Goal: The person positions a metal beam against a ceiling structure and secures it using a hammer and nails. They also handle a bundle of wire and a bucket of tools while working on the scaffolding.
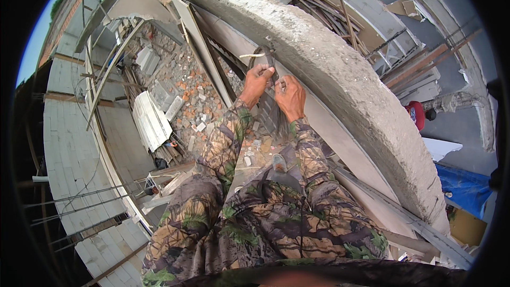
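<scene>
Both my hands are raised close together beside a long concrete beam (297,21). My left hand (257,84) is closed, thumb and fingers pinched at the upper part of a bundle of thin dark wires (272,114). Its strands hang down between my forearms. Just to the right, my right hand (290,96) is also closed, its fingertips pinched beside the same strands. What lies between those fingertips is too small to make out. A short pale strip (252,55) sticks out above my left hand, against a dark loop.
Far below lies a floor strewn with broken brick and rubble (199,96). Boards (199,48) lean against the beam at the left. Block walls (69,122) and wooden props (114,72) stand further left. Past the beam are a timber pile (332,13) and a blue tarp (463,187).
</scene>
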A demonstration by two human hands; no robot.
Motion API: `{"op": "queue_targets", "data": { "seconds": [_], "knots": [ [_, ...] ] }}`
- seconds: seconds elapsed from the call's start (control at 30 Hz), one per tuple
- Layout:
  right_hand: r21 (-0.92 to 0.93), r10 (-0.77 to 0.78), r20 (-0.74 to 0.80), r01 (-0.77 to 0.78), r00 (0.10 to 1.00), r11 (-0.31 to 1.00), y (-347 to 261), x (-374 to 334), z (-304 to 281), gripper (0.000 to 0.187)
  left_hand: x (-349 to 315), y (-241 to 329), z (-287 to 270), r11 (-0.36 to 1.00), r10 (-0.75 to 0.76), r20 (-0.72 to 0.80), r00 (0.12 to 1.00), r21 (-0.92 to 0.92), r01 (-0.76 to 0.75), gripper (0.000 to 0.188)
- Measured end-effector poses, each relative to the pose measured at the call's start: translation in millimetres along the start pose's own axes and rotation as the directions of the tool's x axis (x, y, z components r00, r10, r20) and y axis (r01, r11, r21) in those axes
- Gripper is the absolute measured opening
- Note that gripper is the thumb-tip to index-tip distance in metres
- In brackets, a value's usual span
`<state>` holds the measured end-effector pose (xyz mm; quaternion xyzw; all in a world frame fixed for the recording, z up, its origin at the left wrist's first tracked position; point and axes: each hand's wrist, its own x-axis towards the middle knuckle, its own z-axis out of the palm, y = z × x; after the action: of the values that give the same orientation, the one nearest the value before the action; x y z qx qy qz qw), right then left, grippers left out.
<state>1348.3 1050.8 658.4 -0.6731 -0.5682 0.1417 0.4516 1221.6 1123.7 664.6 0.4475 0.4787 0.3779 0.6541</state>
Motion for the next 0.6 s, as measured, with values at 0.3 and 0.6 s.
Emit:
{"op": "queue_targets", "data": {
  "seconds": [0.3, 0.6],
  "knots": [
    [-0.021, 0.048, 0.040, -0.047, 0.998, 0.999, 8.6, 5.6, 0.8, 0.014, 0.7, -5.3, -3.6, 0.998, 0.058, 0.065, 0.996, -0.023, -0.057, 0.019],
    [0.280, 0.260, 0.245, -0.325, 0.934, 0.903, 22.8, 10.0, -6.7, 0.019, -3.1, -0.9, -3.0, 0.999, 0.013, 0.034, 0.999, 0.044, -0.015, 0.021]
  ]
}}
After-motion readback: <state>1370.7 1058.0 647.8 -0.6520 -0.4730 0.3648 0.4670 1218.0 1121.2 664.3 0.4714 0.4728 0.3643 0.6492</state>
